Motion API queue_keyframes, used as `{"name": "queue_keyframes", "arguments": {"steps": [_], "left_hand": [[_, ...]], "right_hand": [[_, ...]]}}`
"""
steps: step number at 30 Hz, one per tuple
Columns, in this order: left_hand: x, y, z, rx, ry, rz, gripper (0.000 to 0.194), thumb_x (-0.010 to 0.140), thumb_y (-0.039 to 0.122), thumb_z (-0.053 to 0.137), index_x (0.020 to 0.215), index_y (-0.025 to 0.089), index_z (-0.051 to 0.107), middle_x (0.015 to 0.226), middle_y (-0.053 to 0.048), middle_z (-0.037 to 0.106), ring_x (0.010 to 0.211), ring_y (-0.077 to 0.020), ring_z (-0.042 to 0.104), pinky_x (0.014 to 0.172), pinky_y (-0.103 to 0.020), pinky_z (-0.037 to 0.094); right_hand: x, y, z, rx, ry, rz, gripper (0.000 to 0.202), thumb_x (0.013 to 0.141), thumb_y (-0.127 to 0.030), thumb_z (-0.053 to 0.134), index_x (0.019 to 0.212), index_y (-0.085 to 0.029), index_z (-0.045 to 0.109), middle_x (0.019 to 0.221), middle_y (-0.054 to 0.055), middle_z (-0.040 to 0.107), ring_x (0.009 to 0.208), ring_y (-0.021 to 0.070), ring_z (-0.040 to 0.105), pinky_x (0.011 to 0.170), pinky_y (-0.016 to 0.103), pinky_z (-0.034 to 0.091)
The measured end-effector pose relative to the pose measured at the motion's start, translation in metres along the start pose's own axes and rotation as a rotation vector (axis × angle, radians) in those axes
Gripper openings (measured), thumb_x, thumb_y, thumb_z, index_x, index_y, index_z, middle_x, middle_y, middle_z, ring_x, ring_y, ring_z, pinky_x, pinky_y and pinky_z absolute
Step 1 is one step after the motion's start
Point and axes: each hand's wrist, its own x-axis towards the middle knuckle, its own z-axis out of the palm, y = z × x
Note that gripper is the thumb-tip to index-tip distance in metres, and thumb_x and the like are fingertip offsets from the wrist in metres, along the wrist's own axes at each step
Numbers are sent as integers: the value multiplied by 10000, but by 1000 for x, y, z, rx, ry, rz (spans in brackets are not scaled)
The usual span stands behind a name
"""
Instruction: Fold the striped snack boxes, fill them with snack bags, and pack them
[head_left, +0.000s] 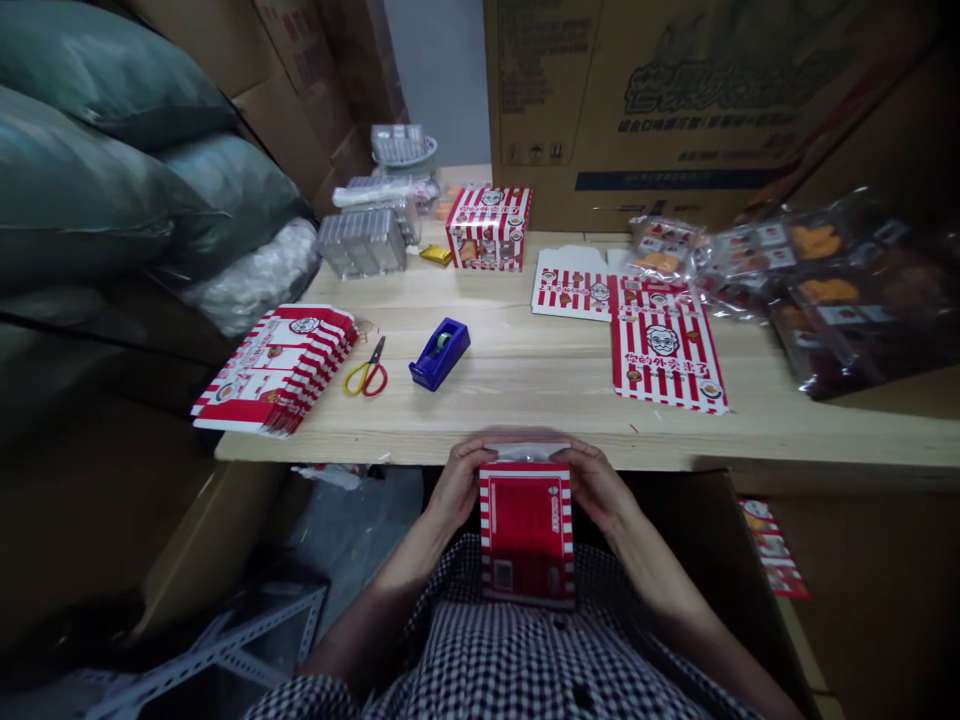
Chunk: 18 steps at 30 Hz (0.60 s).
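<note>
Close to my body, below the table's front edge, I hold a red box with striped borders [526, 530]. My left hand [459, 482] is closed on its upper left corner, and my right hand [596, 482] is closed on the upper right. A pale, shiny strip runs along the top between my fingers; whether it is plastic or a flap I cannot tell. On the table beyond lie a blue tape dispenser [441, 354] and scissors [366, 370] with yellow and red handles. A stack of flat striped cartons [277, 365] is at the left.
An assembled striped box [489, 230] stands at the back beside clear plastic cases [364, 243] and a gold packet [435, 255]. Flat cartons [667, 345] and clear-wrapped packs [825, 290] lie right on the wooden table [517, 385]. Large cardboard boxes [675, 120] and sacks [75, 180] surround it.
</note>
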Motion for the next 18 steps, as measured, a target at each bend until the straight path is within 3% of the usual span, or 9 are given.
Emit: {"name": "queue_keyframes", "arguments": {"steps": [3, 7, 11, 15, 18], "left_hand": [[5, -3, -14, 31, -108, 37, 206, 710, 163, 709, 893, 139, 801, 840, -76, 778, 728, -178, 701, 750, -262, 521], [1, 7, -19, 205, -249, 46, 321, 796, 303, 730, 1066, 137, 781, 1049, -126, 771, 950, -248, 717, 893, -330, 520], [0, 16, -14, 470, -306, 109, 367, 838, 325, 720, 1167, 166, 747, 1155, -117, 751, 1081, -272, 693, 1007, -384, 481], [5, 15, -13, 488, -261, 140, 328, 859, 329, 694, 1143, 176, 759, 1180, -116, 742, 1137, -282, 677, 1064, -421, 455], [8, 15, -15, 511, -259, 156, 317, 860, 321, 690, 1133, 179, 763, 1182, -113, 740, 1160, -284, 668, 1086, -430, 444]], "right_hand": [[24, 13, 0, 109, 48, 87, 247, 734, -289, 730, 981, -293, 753, 1140, 11, 738, 1107, 243, 658, 924, 361, 531], [54, 25, -2, 123, -3, 130, 89, 707, -239, 719, 769, -216, 778, 913, 47, 784, 940, 261, 707, 897, 381, 525], [53, 28, -9, 93, -81, 99, 188, 806, -271, 676, 948, -235, 794, 982, 42, 786, 955, 256, 713, 903, 382, 516], [47, 28, -13, 67, -186, 60, 270, 881, -353, 655, 1113, -265, 762, 1190, 50, 739, 1113, 262, 668, 1020, 410, 470], [49, 32, -16, -31, -183, -1, 277, 873, -359, 695, 1137, -299, 755, 1219, 42, 728, 1165, 258, 645, 1064, 423, 444]]}}
